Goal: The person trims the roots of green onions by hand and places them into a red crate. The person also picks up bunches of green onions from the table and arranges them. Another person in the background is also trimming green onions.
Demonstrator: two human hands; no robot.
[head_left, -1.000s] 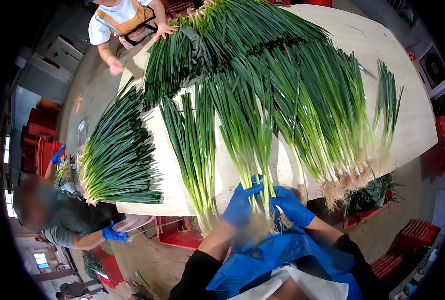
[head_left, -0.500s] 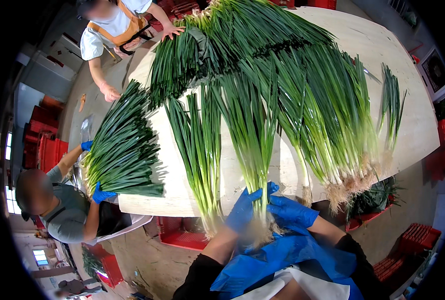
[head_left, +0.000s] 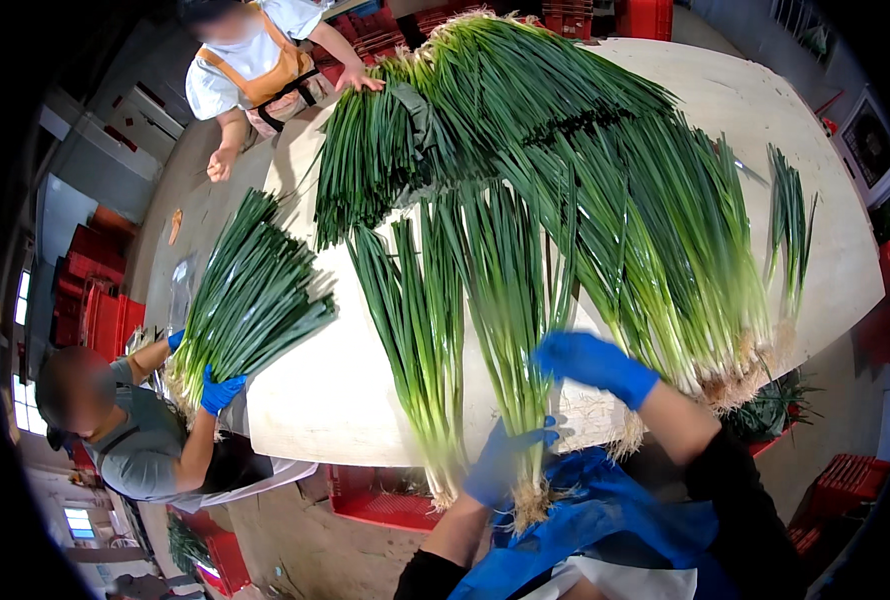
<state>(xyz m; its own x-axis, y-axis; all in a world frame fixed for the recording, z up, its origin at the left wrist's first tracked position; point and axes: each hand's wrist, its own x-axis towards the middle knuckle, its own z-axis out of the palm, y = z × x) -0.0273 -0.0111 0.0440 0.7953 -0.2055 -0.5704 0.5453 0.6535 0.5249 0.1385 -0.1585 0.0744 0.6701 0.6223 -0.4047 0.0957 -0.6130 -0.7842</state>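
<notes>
A bunch of green onions [head_left: 510,290] lies in front of me, its roots hanging over the table's near edge. My left hand [head_left: 495,465], in a blue glove and slightly blurred, is closed around the pale lower stalks just above the roots. My right hand [head_left: 600,368], gloved in blue too, is farther up at the bunch's right side. Its fingers are drawn together against the stalks, and what lies between them is hidden. Close by on the left rests a second bunch [head_left: 420,350]. A large pile of green onions [head_left: 665,260] spreads to the right.
More green onions [head_left: 505,75] cover the far side of the pale table [head_left: 315,420]. A co-worker [head_left: 145,430] at left holds a bunch [head_left: 250,290] with gloved hands; another person [head_left: 260,60] stands at the far left. A red crate [head_left: 375,495] is below the near edge.
My right hand has moved from beside the roots up along the bunch. My left hand has slid down toward the roots. The far person's lower hand has drawn away from the co-worker's bunch.
</notes>
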